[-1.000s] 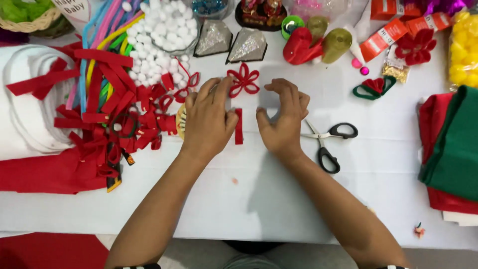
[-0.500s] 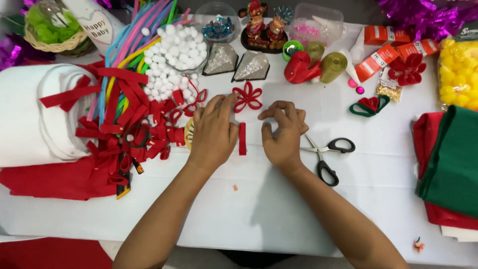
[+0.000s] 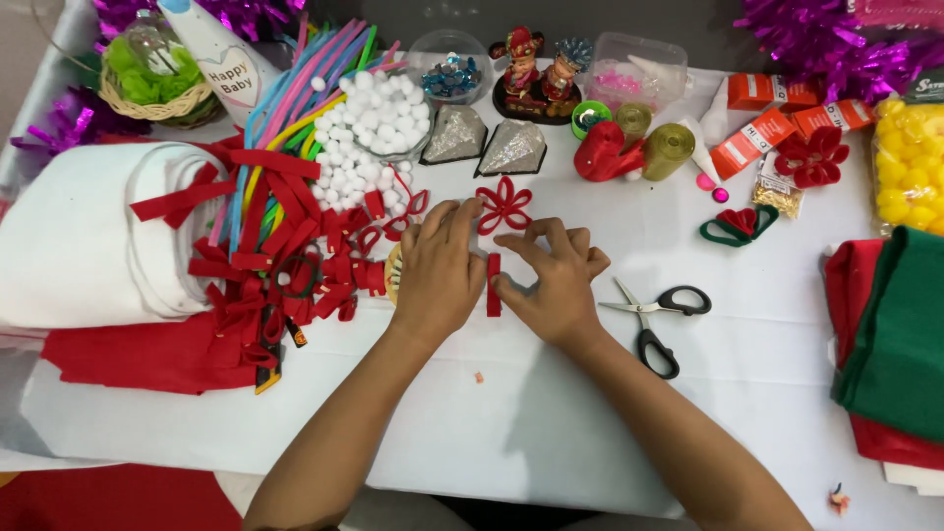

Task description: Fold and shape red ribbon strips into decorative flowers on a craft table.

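A short red felt strip lies upright on the white table, between my two hands. My left hand rests palm down on its left, thumb against the strip and fingertips reaching the edge of a red looped felt flower. My right hand is on the strip's right side; its thumb presses on the strip and its fingers are spread on the table just below the flower. The strip is pinched between both thumbs.
Black-handled scissors lie right of my right hand. A heap of red felt strips and loops and a white felt roll fill the left. White pompoms, ribbon spools, orange boxes stand behind. Green and red felt sheets lie right.
My right hand has moved left and lowered until its thumb meets the strip; my left thumb has closed in too. The view has tilted, so the table shows lower in the frame.
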